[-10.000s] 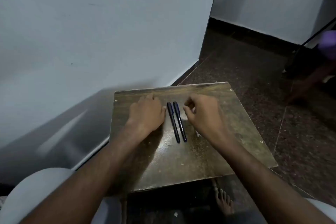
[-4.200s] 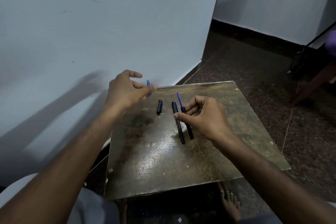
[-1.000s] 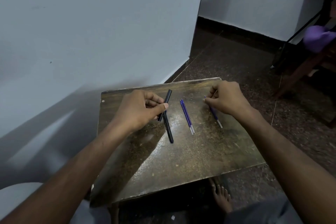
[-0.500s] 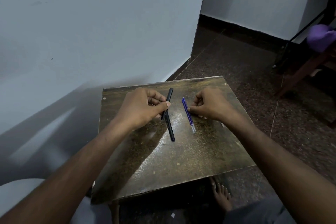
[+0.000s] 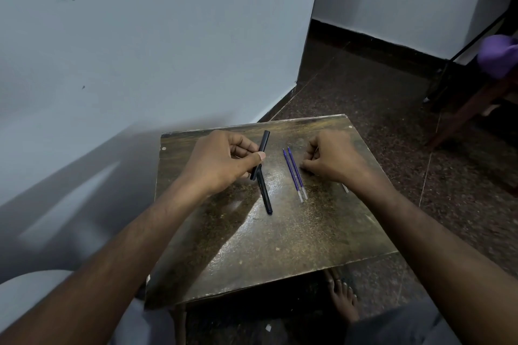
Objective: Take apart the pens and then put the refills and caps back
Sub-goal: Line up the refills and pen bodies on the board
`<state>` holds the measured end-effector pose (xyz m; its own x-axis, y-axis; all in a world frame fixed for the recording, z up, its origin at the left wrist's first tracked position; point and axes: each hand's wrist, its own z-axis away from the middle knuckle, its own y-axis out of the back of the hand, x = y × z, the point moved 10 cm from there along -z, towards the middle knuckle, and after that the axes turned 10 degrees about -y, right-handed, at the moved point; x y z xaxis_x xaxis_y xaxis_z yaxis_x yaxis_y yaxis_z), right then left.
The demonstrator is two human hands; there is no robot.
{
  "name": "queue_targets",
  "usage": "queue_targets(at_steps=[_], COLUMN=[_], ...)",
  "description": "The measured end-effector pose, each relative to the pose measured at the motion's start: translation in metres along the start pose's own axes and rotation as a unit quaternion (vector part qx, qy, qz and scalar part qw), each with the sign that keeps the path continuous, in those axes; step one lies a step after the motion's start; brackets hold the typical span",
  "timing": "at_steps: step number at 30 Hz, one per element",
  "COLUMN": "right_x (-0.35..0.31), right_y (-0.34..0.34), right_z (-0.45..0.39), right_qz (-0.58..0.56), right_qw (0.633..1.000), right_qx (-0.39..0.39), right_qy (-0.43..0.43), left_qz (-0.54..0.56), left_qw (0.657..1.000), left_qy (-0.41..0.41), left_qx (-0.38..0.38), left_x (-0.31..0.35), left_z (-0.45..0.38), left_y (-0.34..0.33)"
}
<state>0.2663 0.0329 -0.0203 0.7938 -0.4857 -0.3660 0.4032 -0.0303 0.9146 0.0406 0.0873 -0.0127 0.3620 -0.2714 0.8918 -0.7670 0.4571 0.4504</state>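
My left hand (image 5: pixel 221 161) is closed on a black pen barrel (image 5: pixel 262 148), held tilted just above the small wooden table (image 5: pixel 280 246). A second black barrel (image 5: pixel 265 196) lies flat below it, its upper end under the held one. Two blue refills (image 5: pixel 294 173) lie side by side in the middle of the table. My right hand (image 5: pixel 335 161) rests knuckles-up just right of them, fingers curled, fingertips nearly touching the nearer refill. A pale tip of another refill (image 5: pixel 345 188) peeks out beside my right wrist. No caps are visible.
A pale wall stands close behind and left of the table. Dark speckled floor surrounds it on the right. My bare foot (image 5: pixel 343 300) shows under the front edge. A wooden chair with a purple cloth (image 5: pixel 499 56) stands far right.
The pens were taken apart. In the last second my right hand left one refill at the right and moved left to the pair of refills. My left hand kept its barrel.
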Motion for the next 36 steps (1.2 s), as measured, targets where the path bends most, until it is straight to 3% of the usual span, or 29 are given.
queue_targets(at_steps=[19,27,36], right_x=[-0.002,0.001,-0.004], right_y=[-0.007,0.007,0.001], right_z=[0.001,0.001,0.004], right_qz=[-0.023,0.025,0.022], right_qw=[1.000,0.999,1.000], right_qx=[-0.005,0.043,0.009], right_qy=[-0.008,-0.006,-0.015], left_qz=[-0.003,-0.001,-0.014], left_qw=[1.000,1.000,1.000], left_qy=[-0.014,-0.010,-0.014], left_qx=[-0.003,-0.001,0.004], left_x=[0.002,-0.001,0.002], left_z=[0.000,0.000,0.000], left_y=[0.001,0.001,0.002])
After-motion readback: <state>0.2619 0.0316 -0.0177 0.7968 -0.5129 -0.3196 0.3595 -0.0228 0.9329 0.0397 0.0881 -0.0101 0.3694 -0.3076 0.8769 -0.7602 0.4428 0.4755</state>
